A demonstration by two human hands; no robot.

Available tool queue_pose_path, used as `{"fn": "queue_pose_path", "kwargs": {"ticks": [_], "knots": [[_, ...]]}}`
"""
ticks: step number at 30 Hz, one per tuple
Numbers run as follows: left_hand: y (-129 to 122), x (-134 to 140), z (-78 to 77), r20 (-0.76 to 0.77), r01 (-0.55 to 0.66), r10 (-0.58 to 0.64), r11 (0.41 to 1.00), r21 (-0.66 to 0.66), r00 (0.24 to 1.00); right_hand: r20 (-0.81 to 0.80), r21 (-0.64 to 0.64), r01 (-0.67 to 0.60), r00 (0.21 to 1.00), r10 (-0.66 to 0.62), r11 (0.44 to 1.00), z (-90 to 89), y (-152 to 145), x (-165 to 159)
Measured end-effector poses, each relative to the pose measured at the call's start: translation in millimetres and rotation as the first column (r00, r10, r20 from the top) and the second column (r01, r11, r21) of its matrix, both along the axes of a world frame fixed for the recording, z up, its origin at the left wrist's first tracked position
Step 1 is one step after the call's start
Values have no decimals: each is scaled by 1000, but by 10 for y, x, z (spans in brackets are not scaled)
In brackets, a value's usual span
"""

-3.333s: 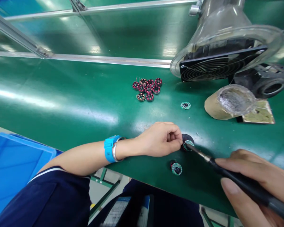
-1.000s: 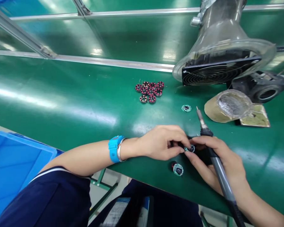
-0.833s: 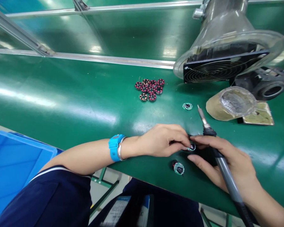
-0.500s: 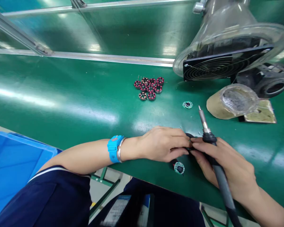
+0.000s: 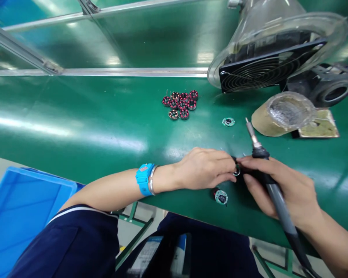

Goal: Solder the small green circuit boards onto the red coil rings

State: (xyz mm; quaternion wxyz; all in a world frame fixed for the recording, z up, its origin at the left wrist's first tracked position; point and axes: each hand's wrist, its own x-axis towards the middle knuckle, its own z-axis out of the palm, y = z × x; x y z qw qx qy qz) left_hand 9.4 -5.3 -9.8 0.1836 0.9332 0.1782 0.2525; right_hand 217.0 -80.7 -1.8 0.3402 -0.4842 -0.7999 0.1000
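Observation:
My right hand point(image 5: 292, 193) is closed round the handle of a soldering iron point(image 5: 280, 204). The iron's bare metal tip points up and away from me. My left hand point(image 5: 205, 168) pinches a small dark round part point(image 5: 237, 170) at its fingertips, its rim showing green and silver. Fingers hide most of this part, so its exact kind is unclear. The right thumb and forefinger reach close to it; whether they touch it I cannot tell. Just below my left hand lies a round green circuit board point(image 5: 221, 197) with a dark piece behind it.
Another round circuit board point(image 5: 228, 122) lies beyond the iron's tip. Several red-and-black wound coils point(image 5: 182, 104) are clustered farther back. A fume-extractor fan point(image 5: 266, 73), a tan cup point(image 5: 266, 119) and a soldering stand point(image 5: 333, 92) occupy the right. A blue bin point(image 5: 31, 224) sits lower left.
The small part has turned between the fingertips, so its green and silver rim now shows. My right fingertips have drawn slightly back from the left ones, and the iron has tilted a little.

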Motion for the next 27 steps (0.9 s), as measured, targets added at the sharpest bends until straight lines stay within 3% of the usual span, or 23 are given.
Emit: {"fn": "queue_pose_path", "kwargs": {"ticks": [2, 5, 7, 9, 13, 19, 21, 23, 25, 27], "knots": [[26, 12, -26, 42, 37, -36, 999, -12, 998, 45, 0, 44, 998, -44, 999, -2, -7, 8], [78, -28, -1, 95, 80, -62, 977, -199, 994, 95, 32, 53, 994, -56, 998, -13, -9, 7], [118, -108, 66, 110, 131, -97, 924, -360, 989, 112, 40, 47, 992, -51, 998, -21, -7, 4], [156, -211, 150, 71, 219, -210, 864, -454, 975, 113, 36, 41, 993, -45, 999, -28, -8, 5], [191, -347, 260, -136, 335, -434, 828, -449, 890, 104, 31, 28, 994, -31, 999, -44, -16, 13], [121, -316, 323, -191, 351, -485, 806, -476, 854, 92, 40, 11, 996, -15, 999, -40, -9, 3], [145, -321, 351, -178, 308, -436, 819, -484, 882, 86, 57, 1, 996, -6, 998, -32, -6, 0], [227, -354, 367, -183, 191, -290, 885, -424, 939, 83, 63, 8, 996, -13, 998, -27, -7, -3], [364, -413, 359, -193, -59, 10, 967, -249, 981, 75, 69, 14, 997, -20, 997, -24, -12, -5], [523, -485, 326, -180, -353, 344, 936, -16, 921, 72, 81, 8, 997, -13, 997, -23, -18, -6]]}}
